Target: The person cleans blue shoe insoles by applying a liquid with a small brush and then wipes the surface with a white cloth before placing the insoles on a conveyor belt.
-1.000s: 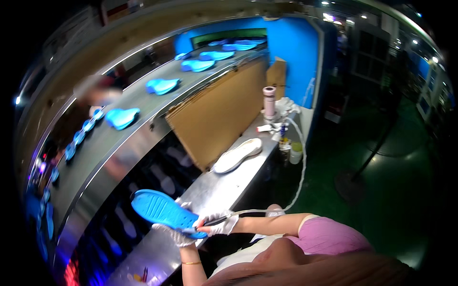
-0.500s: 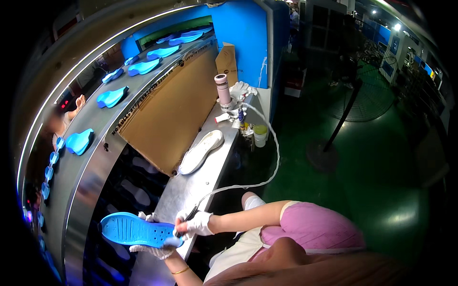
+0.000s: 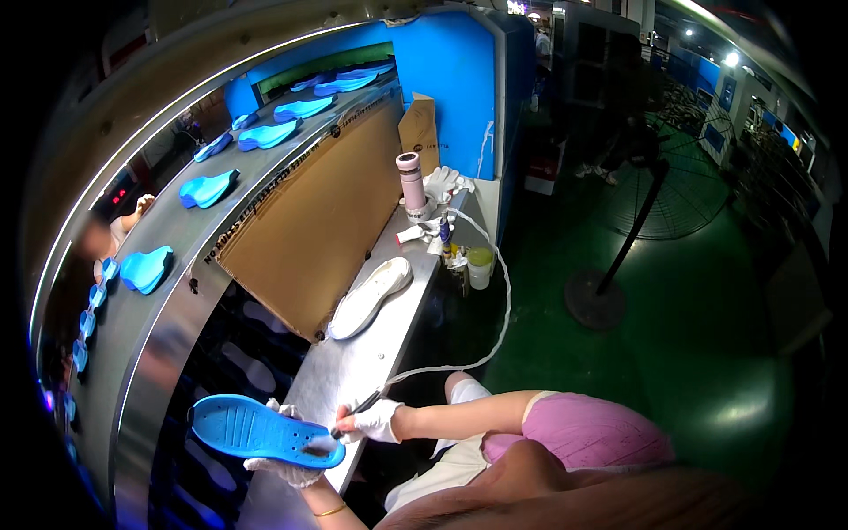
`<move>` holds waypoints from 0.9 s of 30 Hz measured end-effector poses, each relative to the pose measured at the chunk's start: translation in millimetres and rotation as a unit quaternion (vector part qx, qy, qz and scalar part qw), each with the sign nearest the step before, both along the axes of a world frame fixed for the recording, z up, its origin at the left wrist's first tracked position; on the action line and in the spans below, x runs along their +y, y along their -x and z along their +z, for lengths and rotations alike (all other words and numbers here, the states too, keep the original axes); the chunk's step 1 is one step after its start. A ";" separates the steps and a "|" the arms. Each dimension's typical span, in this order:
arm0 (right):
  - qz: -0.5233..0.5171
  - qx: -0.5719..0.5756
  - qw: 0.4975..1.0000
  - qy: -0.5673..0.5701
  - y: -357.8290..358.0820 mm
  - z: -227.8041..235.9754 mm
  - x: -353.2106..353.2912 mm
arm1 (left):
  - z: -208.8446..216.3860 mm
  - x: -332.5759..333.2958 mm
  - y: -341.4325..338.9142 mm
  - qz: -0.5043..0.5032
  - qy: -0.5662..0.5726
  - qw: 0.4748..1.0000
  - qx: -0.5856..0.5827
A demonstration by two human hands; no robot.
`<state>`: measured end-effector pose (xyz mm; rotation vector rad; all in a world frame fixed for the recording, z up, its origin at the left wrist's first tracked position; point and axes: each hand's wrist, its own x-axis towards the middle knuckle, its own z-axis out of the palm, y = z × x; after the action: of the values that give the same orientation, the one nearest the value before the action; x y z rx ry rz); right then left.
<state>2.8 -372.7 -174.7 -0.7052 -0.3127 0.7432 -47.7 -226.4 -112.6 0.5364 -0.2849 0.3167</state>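
Note:
A bright blue shoe sole [image 3: 252, 427] with grooves and small holes rests in my left hand [image 3: 291, 473], which wears a white glove and holds it from beneath, hollow side up. In my right hand [image 3: 375, 421], also white-gloved with some fingertips bare, is a dark-handled brush [image 3: 363, 404]. Its pale bristles touch the sole's right end. A thin white hose [image 3: 506, 318] runs from the brush's handle toward the far end of the metal bench [image 3: 309, 389]. A white shoe [image 3: 371, 299] lies on that bench beyond my hands.
Left of the bench, a conveyor belt [image 3: 190, 231] carries several blue soles. A cardboard sheet [image 3: 309, 221] stands between belt and bench. A pink bottle [image 3: 412, 184], white gloves and a small yellow-green container [image 3: 479, 265] sit farther off. A standing fan [image 3: 632, 221] is at right. Another person's hand [image 3: 144, 205] shows beyond the belt.
My right hand has shifted slightly right and turned, so the brush's handle shows more plainly. The sole remains in my left hand, slightly farther right in the picture.

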 end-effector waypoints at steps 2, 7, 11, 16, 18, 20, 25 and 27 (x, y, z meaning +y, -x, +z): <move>-0.052 -0.045 0.997 -0.031 -12.2 -4.5 -6.4 | -7.0 -0.6 -7.3 -0.014 -0.005 1.000 0.020; -0.016 -0.145 0.986 0.086 0.3 6.1 -12.4 | -29.4 10.4 -13.5 0.022 -0.010 0.997 0.079; 0.054 -0.034 0.989 0.134 0.0 7.6 -12.2 | -38.7 14.1 -10.5 0.040 -0.004 0.994 0.098; -0.051 -0.068 0.995 0.044 -10.0 12.2 -19.3 | -18.6 1.3 -17.5 -0.030 -0.060 0.997 0.039; -0.052 -0.123 0.986 0.102 -15.6 12.0 -22.9 | -9.5 -10.5 -23.5 0.002 -0.070 0.997 0.040; -0.051 -0.192 0.965 0.168 -18.5 13.4 -27.0 | -1.8 -15.5 -29.7 0.032 -0.081 0.995 0.038; 0.049 -0.155 0.976 0.144 -17.0 14.8 -4.2 | -14.3 19.4 -30.4 -0.002 -0.058 0.998 0.013; 0.131 -0.104 0.976 0.140 -20.8 23.5 3.5 | -18.5 32.2 -11.7 -0.006 -0.004 1.000 0.008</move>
<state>23.6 -369.2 -151.2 -1.0254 -0.5055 0.9770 -35.9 -194.2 -131.1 0.5452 -0.2745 0.2986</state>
